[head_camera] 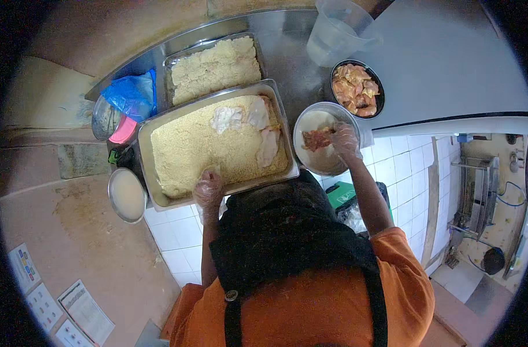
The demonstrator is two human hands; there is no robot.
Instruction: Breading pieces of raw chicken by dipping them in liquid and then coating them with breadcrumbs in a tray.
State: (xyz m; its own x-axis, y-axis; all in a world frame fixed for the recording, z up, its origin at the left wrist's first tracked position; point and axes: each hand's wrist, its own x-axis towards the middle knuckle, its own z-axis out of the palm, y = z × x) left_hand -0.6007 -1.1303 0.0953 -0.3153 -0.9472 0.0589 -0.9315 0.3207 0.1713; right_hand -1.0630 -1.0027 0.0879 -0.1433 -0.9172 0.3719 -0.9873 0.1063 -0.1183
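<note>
My left hand, in a clear plastic glove, is at the near rim of a deep steel pan of breadcrumbs. Its fingers look curled; whether they grip anything is hidden. Two pale, flat meat pieces lie at the pan's right end, and a white, batter-coated piece rests left of them. My right hand, also gloved, reaches into a round steel bowl of whitish batter. Its fingertips close on the edge of a reddish raw meat piece in the bowl.
Behind the pan sits a tray of breaded pieces. Raw meat fills a dark round container, near a clear plastic jug. On the left are a blue plastic bag, a pink item and a bowl of pale liquid.
</note>
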